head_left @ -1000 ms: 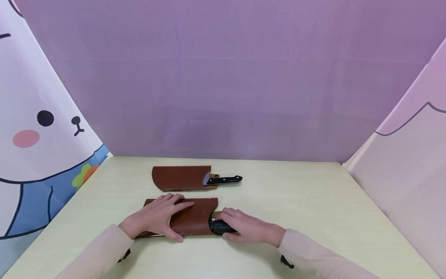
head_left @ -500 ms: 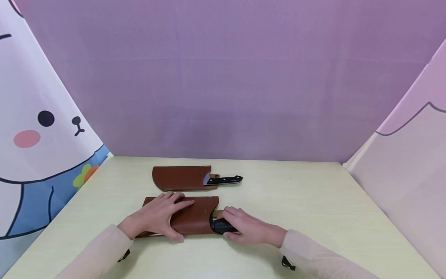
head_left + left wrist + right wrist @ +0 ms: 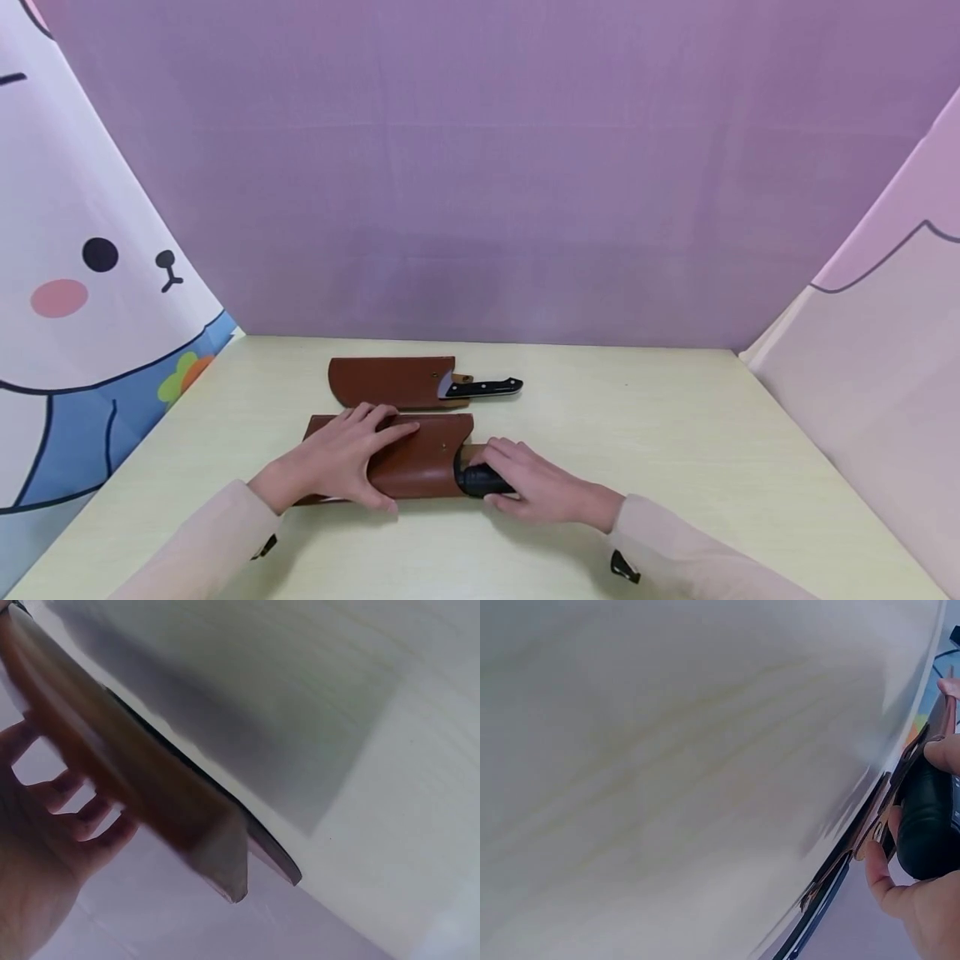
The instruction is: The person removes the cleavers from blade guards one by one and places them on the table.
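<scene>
A brown leather knife sheath point(image 3: 429, 460) lies lengthwise before me, a knife's black handle point(image 3: 480, 481) sticking out of its right end. My left hand point(image 3: 337, 458) spans the sheath's left half, thumb on the near side and fingers toward the far edge; the left wrist view shows the fingertips against the sheath point(image 3: 127, 765). With my right hand point(image 3: 542, 487) I grip the handle, and a tan strap point(image 3: 471, 452) shows beside the fingers. In the right wrist view the thick dark handle point(image 3: 924, 825) sits within the curled fingers. The blade is hidden inside the sheath.
Behind lies a second brown sheath point(image 3: 386, 383) with a black riveted knife handle point(image 3: 487, 387) protruding rightward. It sits close to the far edge of the held sheath. The pale table point(image 3: 675, 433) ends at a purple backdrop point(image 3: 487, 208), with printed cloths on both sides.
Both hands have shifted slightly away from me with the sheathed knife, bringing it nearer the second sheath. The second sheathed knife has stayed where it was.
</scene>
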Demonstrator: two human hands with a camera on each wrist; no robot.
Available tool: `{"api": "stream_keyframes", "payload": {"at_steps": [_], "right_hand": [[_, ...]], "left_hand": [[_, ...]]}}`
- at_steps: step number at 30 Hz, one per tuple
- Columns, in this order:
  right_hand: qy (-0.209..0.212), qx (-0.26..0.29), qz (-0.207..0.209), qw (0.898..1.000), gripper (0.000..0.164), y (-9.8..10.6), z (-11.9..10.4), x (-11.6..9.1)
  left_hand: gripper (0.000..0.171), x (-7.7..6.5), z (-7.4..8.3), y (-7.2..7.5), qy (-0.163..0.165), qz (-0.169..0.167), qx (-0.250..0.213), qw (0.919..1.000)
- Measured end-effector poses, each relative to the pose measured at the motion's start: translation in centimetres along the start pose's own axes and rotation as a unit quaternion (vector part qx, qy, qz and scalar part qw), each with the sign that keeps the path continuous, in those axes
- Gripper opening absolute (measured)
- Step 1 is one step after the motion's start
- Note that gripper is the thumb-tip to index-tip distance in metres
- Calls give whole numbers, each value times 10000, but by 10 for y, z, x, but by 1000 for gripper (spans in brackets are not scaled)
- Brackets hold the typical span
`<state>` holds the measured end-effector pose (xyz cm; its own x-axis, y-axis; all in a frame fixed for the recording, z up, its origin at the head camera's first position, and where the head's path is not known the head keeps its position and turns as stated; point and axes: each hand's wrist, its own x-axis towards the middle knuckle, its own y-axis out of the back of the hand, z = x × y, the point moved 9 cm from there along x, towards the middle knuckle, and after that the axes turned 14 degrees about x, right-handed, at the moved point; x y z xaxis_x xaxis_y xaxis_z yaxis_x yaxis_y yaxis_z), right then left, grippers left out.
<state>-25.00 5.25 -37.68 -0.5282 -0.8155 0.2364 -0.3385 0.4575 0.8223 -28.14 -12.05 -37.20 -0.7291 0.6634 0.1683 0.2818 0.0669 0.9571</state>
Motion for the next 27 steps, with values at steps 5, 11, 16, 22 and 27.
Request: {"api": "stream_keyframes", "payload": {"at_steps": [5,11,16,22,27], "right_hand": [[122,-105,109,9998,35,3,-3,-1],[214,-229,202,9993,36,6,-4,-3],[344,-392,291,9982,37,8,-6,-5],[351,-396,301,9981,37,9,-5,-7],[364,-421,288,9980,37,9,-5,-9]], "left_hand": [[101,1,0,1,12,12,16,10000],[100,1,0,2,26,21,42,10000],[101,1,1,3,1,65,95,9999],[103,-1,2,4,2,69,66,10000],[103,-2,2,2,24,17,41,10000]]}}
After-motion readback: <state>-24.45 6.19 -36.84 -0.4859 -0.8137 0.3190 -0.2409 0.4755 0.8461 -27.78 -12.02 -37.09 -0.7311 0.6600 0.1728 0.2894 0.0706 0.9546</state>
